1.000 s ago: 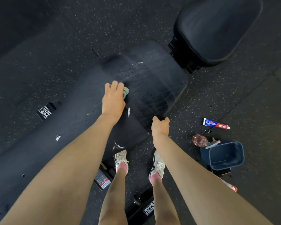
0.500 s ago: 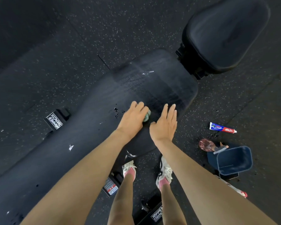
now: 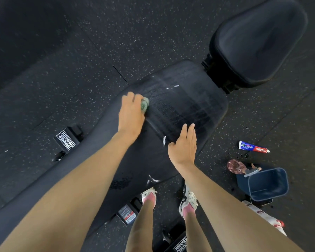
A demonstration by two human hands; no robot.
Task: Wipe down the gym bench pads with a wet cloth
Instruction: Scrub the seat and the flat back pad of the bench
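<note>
Speckled black rubber floor under long black vinyl bench pad, far end streaked wet; left grip bunched over small green wet cloth near pad's left edge, right grip flat, fingers straight, empty, over pad; press evenly, overlap strokes toward dry near half.

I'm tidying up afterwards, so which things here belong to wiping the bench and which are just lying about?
Job: green cloth in the left hand, long bench pad, seat pad, right hand on the pad.
Lying about: toothpaste tube, pink object, blue tub (use unclear).
</note>
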